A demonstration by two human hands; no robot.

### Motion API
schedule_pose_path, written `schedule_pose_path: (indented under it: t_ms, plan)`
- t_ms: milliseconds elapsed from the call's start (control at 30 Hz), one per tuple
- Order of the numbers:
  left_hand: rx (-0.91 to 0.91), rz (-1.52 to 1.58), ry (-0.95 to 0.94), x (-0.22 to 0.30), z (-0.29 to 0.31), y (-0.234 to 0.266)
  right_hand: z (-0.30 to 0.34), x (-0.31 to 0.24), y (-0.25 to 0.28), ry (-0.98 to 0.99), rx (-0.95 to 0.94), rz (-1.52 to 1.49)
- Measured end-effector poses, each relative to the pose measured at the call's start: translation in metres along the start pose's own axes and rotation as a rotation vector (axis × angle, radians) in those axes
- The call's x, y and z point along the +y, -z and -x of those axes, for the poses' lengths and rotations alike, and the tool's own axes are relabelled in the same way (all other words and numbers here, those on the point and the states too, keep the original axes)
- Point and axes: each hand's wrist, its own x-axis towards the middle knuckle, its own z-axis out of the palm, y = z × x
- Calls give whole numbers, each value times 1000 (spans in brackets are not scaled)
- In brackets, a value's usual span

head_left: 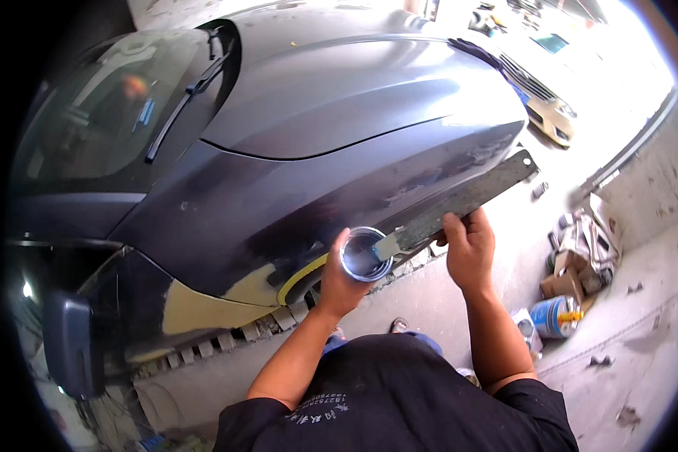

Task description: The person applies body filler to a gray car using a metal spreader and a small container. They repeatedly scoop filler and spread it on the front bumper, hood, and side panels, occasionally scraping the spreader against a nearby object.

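My left hand (340,288) is wrapped round a round cup (344,260) with dark paint-like liquid inside. In my right hand (471,252), fingers and thumb pinch a long flat paint stirring stick (459,202), greyish and worn, with a hole at its far end. The stick slants down to the left, and its pale lower end reaches into the cup. Both hands are in front of my body, beside the dark grey fender (279,192) of a car. Yellowish filler patches (203,307) show low on the car's side, and a yellow strip (297,279) edges the wheel arch.
The car's hood (339,83) and windshield (120,105) lie beyond the fender, with a side mirror (71,343) at the left. On the right, a blue can (554,316), a cardboard box (563,282) and bags sit along the wall. Another car (539,83) stands at the far right.
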Motion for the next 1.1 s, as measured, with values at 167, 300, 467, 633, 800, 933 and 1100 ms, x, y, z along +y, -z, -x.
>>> schedule_pose_path:
  t_ms: [167,300,467,633,800,933,1100]
  plan:
    - [222,-136,19,12,-10,-20,-51,20,25,-94,-68,-204]
    - [351,-309,-6,24,-21,-18,-76,35,32,-220,-88,-385]
    - [410,-300,-31,29,-39,-12,-97,54,31,-305,-84,-537]
    - [409,-243,6,44,-54,-13,-110,65,27,-365,-80,-608]
    - [425,-241,8,40,-62,-15,-117,73,22,-436,-80,-681]
    - [425,-247,23,38,-60,-16,-119,76,22,-439,-86,-700]
    - [407,-256,8,37,-56,-15,-119,78,24,-419,-104,-716]
